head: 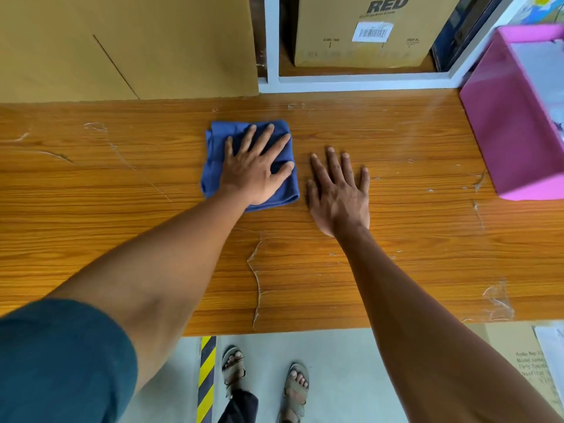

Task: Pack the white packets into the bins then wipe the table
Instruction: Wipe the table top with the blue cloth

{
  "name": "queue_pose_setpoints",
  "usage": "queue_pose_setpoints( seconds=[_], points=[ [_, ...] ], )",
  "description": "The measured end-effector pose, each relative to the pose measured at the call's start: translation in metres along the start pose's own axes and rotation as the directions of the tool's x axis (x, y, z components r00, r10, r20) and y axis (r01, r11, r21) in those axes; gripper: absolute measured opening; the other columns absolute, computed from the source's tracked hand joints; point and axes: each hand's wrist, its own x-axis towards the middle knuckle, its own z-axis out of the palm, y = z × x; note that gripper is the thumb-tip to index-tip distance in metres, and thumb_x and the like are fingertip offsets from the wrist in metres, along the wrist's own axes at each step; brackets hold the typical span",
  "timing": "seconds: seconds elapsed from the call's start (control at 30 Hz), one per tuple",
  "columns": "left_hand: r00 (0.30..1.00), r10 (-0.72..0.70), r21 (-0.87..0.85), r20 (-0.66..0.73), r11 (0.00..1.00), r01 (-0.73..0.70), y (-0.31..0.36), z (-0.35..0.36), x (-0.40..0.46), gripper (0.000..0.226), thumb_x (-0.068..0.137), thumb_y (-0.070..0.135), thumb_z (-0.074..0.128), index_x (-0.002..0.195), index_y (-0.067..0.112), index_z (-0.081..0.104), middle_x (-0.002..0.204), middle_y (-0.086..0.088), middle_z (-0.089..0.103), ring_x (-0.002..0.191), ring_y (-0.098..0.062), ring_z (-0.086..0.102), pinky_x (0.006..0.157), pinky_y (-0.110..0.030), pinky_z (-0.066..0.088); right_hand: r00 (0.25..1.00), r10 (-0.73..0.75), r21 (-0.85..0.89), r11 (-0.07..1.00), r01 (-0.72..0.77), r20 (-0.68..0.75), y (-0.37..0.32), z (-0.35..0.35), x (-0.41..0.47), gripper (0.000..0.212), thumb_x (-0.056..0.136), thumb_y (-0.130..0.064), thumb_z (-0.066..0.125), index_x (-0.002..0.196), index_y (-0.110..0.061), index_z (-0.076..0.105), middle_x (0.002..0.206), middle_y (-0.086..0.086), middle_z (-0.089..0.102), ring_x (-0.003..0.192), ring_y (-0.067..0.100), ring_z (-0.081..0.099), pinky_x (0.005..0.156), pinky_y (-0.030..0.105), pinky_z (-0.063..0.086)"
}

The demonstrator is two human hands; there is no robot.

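Wiping the table (pixel 396 270) now: left hand (pixel 259 169) spread flat on blue cloth (pixel 213 166), right hand (pixel 338 193) spread flat beside it. Next, probably sweeping toward unwiped marks.

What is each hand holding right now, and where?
Nothing is gripped. The left hand presses flat on the middle of the blue cloth, fingers spread. The right hand lies flat on the bare table.
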Motion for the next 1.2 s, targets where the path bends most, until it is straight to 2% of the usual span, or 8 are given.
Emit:
queue_pose_setpoints(
  seconds=[0.1,0.4,0.53,0.7,0.87,1.0,1.13,1.2],
  points=[
    [1.000,-0.009,0.000,0.005,1.000,0.009,0.007,0.003,-0.013,0.072,0.100,0.079,0.011,0.166,0.050,0.002,0.177,0.012,-0.006,0.164,-0.025,-0.008,0.126,-0.069,-0.001,1.000,-0.001,-0.012,1.000,0.001,0.007,0.001,0.000,0.000,0.062,0.108,-0.055,0.008,0.167,-0.039,0.004,0.177,-0.007,-0.003,0.163,0.022,-0.005,0.128,0.059,0.002],
    [0.995,0.036,0.041,-0.094,0.999,-0.032,0.052,0.037,-0.208,0.069,0.104,0.071,0.027,0.167,0.045,0.016,0.178,0.008,0.008,0.164,-0.028,0.002,0.124,-0.070,0.008,0.991,-0.086,-0.011,0.996,0.087,0.103,0.008,-0.013,-0.070,0.066,0.107,-0.060,0.005,0.168,-0.036,-0.002,0.176,-0.006,-0.010,0.162,0.020,-0.012,0.129,0.056,-0.002],
    [0.992,0.065,0.046,-0.110,0.997,-0.060,0.041,0.029,-0.174,0.069,0.102,0.073,0.029,0.166,0.047,0.020,0.177,0.009,0.012,0.164,-0.027,0.006,0.123,-0.071,0.011,0.992,-0.089,-0.025,0.995,0.092,0.089,0.011,-0.012,-0.094,0.065,0.107,-0.059,0.005,0.168,-0.037,-0.002,0.176,-0.006,-0.009,0.162,0.020,-0.010,0.129,0.056,0.000],
    [0.997,-0.037,0.007,-0.069,0.999,0.038,0.019,0.011,-0.078,0.072,0.101,0.076,0.020,0.166,0.048,0.013,0.178,0.009,0.006,0.164,-0.027,0.004,0.124,-0.071,0.007,0.996,-0.077,-0.034,0.996,0.079,0.049,0.011,-0.004,-0.083,0.062,0.109,-0.056,0.009,0.167,-0.038,0.000,0.176,-0.007,-0.007,0.163,0.020,-0.007,0.129,0.057,0.001],
    [0.989,0.007,0.016,-0.145,1.000,-0.004,0.042,0.030,-0.148,0.069,0.103,0.071,0.029,0.167,0.044,0.020,0.177,0.006,0.012,0.164,-0.029,0.008,0.124,-0.070,0.009,0.996,-0.074,-0.037,0.996,0.076,0.039,0.012,-0.005,-0.087,0.062,0.109,-0.056,0.009,0.168,-0.038,0.003,0.176,-0.007,-0.005,0.163,0.021,-0.005,0.128,0.058,0.004],
    [0.995,0.049,0.050,-0.089,0.998,-0.044,0.062,0.037,-0.226,0.070,0.104,0.071,0.027,0.168,0.045,0.013,0.178,0.008,0.004,0.164,-0.027,-0.001,0.125,-0.068,0.007,0.996,-0.067,-0.037,0.997,0.069,0.055,0.010,-0.009,-0.088,0.062,0.109,-0.056,0.008,0.168,-0.037,0.002,0.176,-0.007,-0.007,0.163,0.021,-0.007,0.129,0.058,0.003],
    [0.990,0.081,0.042,-0.112,0.996,-0.077,0.046,0.027,-0.179,0.069,0.102,0.073,0.028,0.166,0.048,0.018,0.177,0.010,0.010,0.164,-0.026,0.004,0.124,-0.071,0.010,0.996,-0.076,-0.034,0.996,0.077,0.047,0.010,-0.009,-0.087,0.062,0.109,-0.055,0.010,0.168,-0.037,0.002,0.177,-0.006,-0.005,0.163,0.021,-0.005,0.129,0.058,0.004],
    [0.994,0.022,0.019,-0.112,1.000,-0.020,0.032,0.017,-0.128,0.070,0.101,0.076,0.025,0.165,0.049,0.018,0.177,0.010,0.011,0.164,-0.027,0.007,0.123,-0.072,0.011,0.996,-0.081,-0.030,0.996,0.082,0.039,0.010,-0.006,-0.087,0.062,0.109,-0.055,0.010,0.168,-0.037,0.003,0.177,-0.007,-0.004,0.163,0.021,-0.004,0.129,0.058,0.004]
  ],
)
